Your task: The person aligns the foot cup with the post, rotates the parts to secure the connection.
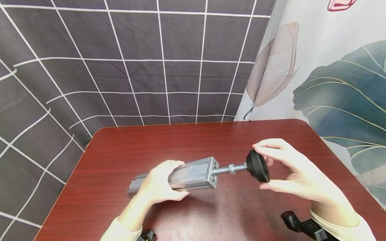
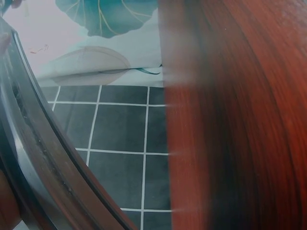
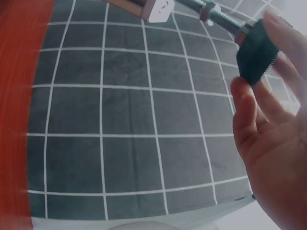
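Observation:
My left hand (image 1: 159, 183) grips a silver metal pneumatic cylinder (image 1: 193, 174) around its square body, above the reddish table. From the cylinder's right end sticks out a threaded rod (image 1: 223, 170) with a hex nut (image 1: 231, 168) partway along it. A black rubber foot (image 1: 258, 166) sits on the rod's tip. Fingers and thumb of my right hand (image 1: 289, 167) hold this foot by its rim from the right. Up close in the right wrist view, the fingertips (image 3: 247, 103) are at the edge of the black foot (image 3: 256, 52). The left wrist view shows the cylinder body (image 2: 43, 143) along its left side.
The reddish-brown wooden table (image 1: 144, 144) has rounded far corners. Behind it hangs a dark cloth with a white grid (image 1: 138, 77), and at the right a white curtain (image 1: 277, 80) with leaf prints. Black wrist camera mounts (image 1: 313, 229) sit below the hands.

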A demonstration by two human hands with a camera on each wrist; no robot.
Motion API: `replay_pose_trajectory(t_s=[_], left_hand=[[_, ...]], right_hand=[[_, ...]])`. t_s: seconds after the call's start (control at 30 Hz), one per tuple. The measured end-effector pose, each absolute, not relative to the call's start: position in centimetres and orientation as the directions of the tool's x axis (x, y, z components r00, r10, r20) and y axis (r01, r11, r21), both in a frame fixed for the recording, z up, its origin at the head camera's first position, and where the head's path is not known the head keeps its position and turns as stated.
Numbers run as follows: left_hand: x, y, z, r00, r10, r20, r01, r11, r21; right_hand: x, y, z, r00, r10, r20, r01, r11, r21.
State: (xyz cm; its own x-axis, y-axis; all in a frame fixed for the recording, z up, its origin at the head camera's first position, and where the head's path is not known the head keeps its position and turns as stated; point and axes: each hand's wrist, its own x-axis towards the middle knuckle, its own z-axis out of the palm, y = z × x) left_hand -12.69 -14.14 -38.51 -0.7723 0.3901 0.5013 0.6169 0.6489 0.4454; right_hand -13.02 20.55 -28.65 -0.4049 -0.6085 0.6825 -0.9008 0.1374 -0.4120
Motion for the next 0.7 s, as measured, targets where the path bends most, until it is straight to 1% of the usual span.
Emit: replay_pose_trajectory(t_s=[0.13, 0.2, 0.27, 0.4, 0.6, 0.7], left_hand=[[-12.6, -14.1, -38.8, -0.775, 0.390, 0.497, 0.614, 0.649, 0.449], [-12.6, -14.2, -39.0, -0.774, 0.390, 0.499, 0.616, 0.647, 0.450], [-12.6, -14.2, -39.1, -0.775, 0.386, 0.500, 0.614, 0.648, 0.451], [-12.6, -14.1, -39.1, -0.774, 0.385, 0.503, 0.615, 0.646, 0.452], [-12.7, -14.0, -39.0, -0.757, 0.401, 0.516, 0.636, 0.635, 0.439], [-12.7, -14.0, -39.0, -0.752, 0.405, 0.520, 0.641, 0.635, 0.431]], right_hand=[[-13.3, 20.1, -29.2, -0.428, -0.561, 0.709, -0.864, 0.025, -0.502], [-13.5, 19.8, -29.4, -0.430, -0.540, 0.723, -0.862, 0.007, -0.507], [-13.6, 19.6, -29.4, -0.440, -0.524, 0.729, -0.863, 0.021, -0.505], [-13.4, 19.6, -28.7, -0.420, -0.522, 0.743, -0.885, 0.054, -0.462], [-12.5, 20.8, -28.2, -0.372, -0.607, 0.702, -0.916, 0.120, -0.381], [-12.5, 20.9, -28.4, -0.368, -0.647, 0.667, -0.924, 0.175, -0.340]])
